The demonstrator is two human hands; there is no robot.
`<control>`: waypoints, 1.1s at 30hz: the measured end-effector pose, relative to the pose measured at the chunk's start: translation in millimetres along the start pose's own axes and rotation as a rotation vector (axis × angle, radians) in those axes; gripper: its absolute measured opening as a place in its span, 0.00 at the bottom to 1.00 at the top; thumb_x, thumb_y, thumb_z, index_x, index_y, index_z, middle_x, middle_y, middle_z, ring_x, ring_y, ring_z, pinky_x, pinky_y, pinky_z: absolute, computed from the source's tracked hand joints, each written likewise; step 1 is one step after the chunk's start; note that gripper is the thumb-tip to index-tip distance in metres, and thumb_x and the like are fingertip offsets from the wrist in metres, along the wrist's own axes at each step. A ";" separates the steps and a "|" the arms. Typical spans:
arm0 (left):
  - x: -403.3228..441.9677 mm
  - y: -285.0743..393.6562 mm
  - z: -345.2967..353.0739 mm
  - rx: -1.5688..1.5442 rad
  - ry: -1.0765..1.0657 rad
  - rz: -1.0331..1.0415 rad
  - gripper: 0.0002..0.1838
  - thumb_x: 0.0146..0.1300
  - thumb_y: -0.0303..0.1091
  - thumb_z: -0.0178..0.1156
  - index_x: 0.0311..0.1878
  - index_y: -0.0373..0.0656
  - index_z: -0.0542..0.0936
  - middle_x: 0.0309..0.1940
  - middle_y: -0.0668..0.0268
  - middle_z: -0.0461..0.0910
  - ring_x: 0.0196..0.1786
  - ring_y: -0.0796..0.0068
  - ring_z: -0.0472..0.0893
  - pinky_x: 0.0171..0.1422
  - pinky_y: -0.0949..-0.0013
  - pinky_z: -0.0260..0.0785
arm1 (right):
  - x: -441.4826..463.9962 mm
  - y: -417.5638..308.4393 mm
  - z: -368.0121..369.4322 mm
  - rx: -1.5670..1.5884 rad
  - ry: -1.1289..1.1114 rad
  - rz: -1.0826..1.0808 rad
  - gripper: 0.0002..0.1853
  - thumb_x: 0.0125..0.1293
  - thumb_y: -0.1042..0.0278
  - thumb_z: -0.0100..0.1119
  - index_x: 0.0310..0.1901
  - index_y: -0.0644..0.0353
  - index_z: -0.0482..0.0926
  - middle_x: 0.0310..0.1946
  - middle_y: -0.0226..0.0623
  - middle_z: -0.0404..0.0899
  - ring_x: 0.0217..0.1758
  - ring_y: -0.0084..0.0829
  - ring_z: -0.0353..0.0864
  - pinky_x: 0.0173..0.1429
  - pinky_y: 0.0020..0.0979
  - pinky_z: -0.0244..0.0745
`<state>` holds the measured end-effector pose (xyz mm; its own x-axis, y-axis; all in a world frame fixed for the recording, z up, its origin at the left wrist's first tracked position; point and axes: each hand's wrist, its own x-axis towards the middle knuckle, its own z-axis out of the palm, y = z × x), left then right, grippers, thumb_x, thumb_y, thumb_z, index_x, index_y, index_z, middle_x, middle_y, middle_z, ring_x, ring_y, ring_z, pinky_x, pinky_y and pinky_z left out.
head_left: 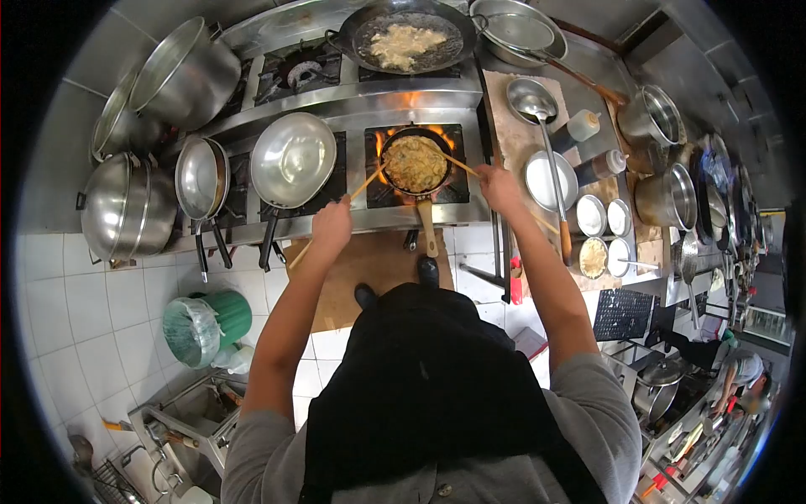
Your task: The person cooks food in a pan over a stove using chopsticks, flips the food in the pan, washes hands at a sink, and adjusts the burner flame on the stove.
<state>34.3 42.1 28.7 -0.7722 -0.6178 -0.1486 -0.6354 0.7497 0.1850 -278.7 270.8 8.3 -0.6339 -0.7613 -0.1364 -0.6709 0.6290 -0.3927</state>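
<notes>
A round, browned omelette [415, 163] fills a small dark frying pan [424, 195] on a lit burner, and orange flames show around the pan. My left hand [332, 223] is closed around a long wooden chopstick [368, 182], whose tip reaches the pan's left edge. In my right hand [501, 190], also closed, is another wooden chopstick [461, 165], its tip at the right edge of the omelette. The pan's wooden handle [427, 228] points towards me, and neither hand touches it.
Behind, a wok [361, 50] holds pale food frying in oil. Steel pans [294, 160] stand left on the stove. At right are a ladle [550, 155], squeeze bottles [585, 126] and bowls [591, 216]. A green bin [227, 319] stands on the floor; another person [743, 370] works far right.
</notes>
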 end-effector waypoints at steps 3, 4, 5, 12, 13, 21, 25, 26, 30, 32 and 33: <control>10.7 -1.3 10.8 0.033 0.006 0.016 0.16 0.66 0.29 0.49 0.55 0.41 0.78 0.36 0.48 0.83 0.38 0.47 0.85 0.42 0.49 0.78 | 3.7 -3.4 19.9 0.051 0.050 -0.136 0.15 0.67 0.68 0.54 0.52 0.48 0.83 0.44 0.50 0.83 0.48 0.50 0.83 0.53 0.48 0.79; 16.0 -2.5 16.3 0.044 0.009 0.014 0.16 0.67 0.29 0.49 0.55 0.42 0.78 0.35 0.47 0.83 0.38 0.46 0.85 0.42 0.48 0.78 | 5.0 -5.6 22.6 0.040 0.065 -0.111 0.14 0.66 0.69 0.54 0.51 0.50 0.84 0.43 0.50 0.84 0.46 0.52 0.83 0.53 0.48 0.79; 20.3 -4.4 22.2 0.055 0.009 0.012 0.16 0.67 0.29 0.48 0.56 0.43 0.77 0.34 0.47 0.83 0.38 0.45 0.85 0.42 0.47 0.78 | 5.1 -8.1 26.5 0.030 0.077 -0.085 0.14 0.66 0.69 0.54 0.51 0.51 0.84 0.42 0.51 0.84 0.45 0.53 0.83 0.52 0.48 0.79; -3.8 -9.5 -1.8 0.020 -0.029 -0.017 0.18 0.67 0.29 0.49 0.58 0.40 0.78 0.35 0.47 0.83 0.39 0.46 0.85 0.42 0.48 0.78 | -6.5 -0.1 22.5 0.097 0.063 -0.084 0.14 0.66 0.69 0.54 0.51 0.51 0.84 0.41 0.51 0.84 0.47 0.52 0.83 0.53 0.48 0.79; -9.8 -8.1 -9.4 0.028 -0.056 -0.006 0.18 0.67 0.29 0.49 0.58 0.40 0.78 0.35 0.47 0.83 0.39 0.46 0.85 0.42 0.48 0.78 | -13.8 -4.7 20.4 0.129 0.041 -0.090 0.14 0.66 0.68 0.54 0.50 0.51 0.84 0.41 0.52 0.84 0.46 0.52 0.83 0.52 0.48 0.79; -9.6 -13.7 -14.8 0.088 -0.065 0.027 0.15 0.67 0.29 0.50 0.53 0.40 0.79 0.33 0.49 0.84 0.38 0.46 0.85 0.42 0.48 0.78 | -44.3 -13.1 41.1 0.086 -0.061 -0.091 0.12 0.66 0.69 0.54 0.48 0.53 0.84 0.39 0.52 0.84 0.46 0.52 0.83 0.52 0.48 0.78; -13.8 -8.5 -29.3 0.040 -0.050 0.063 0.14 0.65 0.28 0.51 0.49 0.39 0.81 0.33 0.49 0.84 0.38 0.46 0.85 0.42 0.48 0.78 | -38.7 -4.0 7.2 0.066 -0.074 -0.151 0.12 0.64 0.71 0.55 0.47 0.55 0.85 0.38 0.52 0.84 0.44 0.51 0.84 0.51 0.46 0.79; -18.4 -5.4 -36.3 0.025 -0.058 0.077 0.14 0.65 0.28 0.51 0.49 0.39 0.82 0.33 0.49 0.84 0.38 0.46 0.85 0.42 0.48 0.78 | -38.4 -2.6 -6.3 0.069 -0.066 -0.150 0.12 0.63 0.72 0.56 0.47 0.56 0.85 0.37 0.52 0.84 0.43 0.51 0.84 0.50 0.45 0.79; -26.0 4.4 -42.7 -0.042 -0.124 0.129 0.12 0.63 0.28 0.51 0.43 0.38 0.84 0.33 0.47 0.84 0.39 0.45 0.85 0.43 0.47 0.77 | -41.5 0.8 -34.9 0.099 -0.119 -0.154 0.14 0.60 0.73 0.58 0.47 0.54 0.86 0.39 0.52 0.85 0.44 0.51 0.84 0.51 0.44 0.79; -21.7 5.1 -41.3 -0.020 -0.151 0.108 0.12 0.63 0.28 0.52 0.41 0.38 0.84 0.34 0.47 0.84 0.40 0.45 0.85 0.44 0.47 0.78 | -36.2 2.9 -36.1 0.057 -0.153 -0.167 0.15 0.59 0.73 0.58 0.47 0.53 0.86 0.40 0.52 0.85 0.45 0.51 0.84 0.53 0.44 0.79; -19.3 4.3 -40.4 -0.008 -0.166 0.096 0.11 0.62 0.28 0.52 0.39 0.38 0.84 0.35 0.47 0.84 0.40 0.46 0.85 0.45 0.47 0.78 | -33.0 4.0 -31.0 0.020 -0.158 -0.193 0.15 0.59 0.72 0.58 0.47 0.53 0.86 0.40 0.52 0.85 0.45 0.51 0.84 0.53 0.44 0.79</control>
<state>46.5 47.7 71.7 -0.8195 -0.4954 -0.2880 -0.5593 0.8010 0.2134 -272.5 303.3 39.4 -0.4262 -0.8829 -0.1969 -0.7648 0.4679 -0.4428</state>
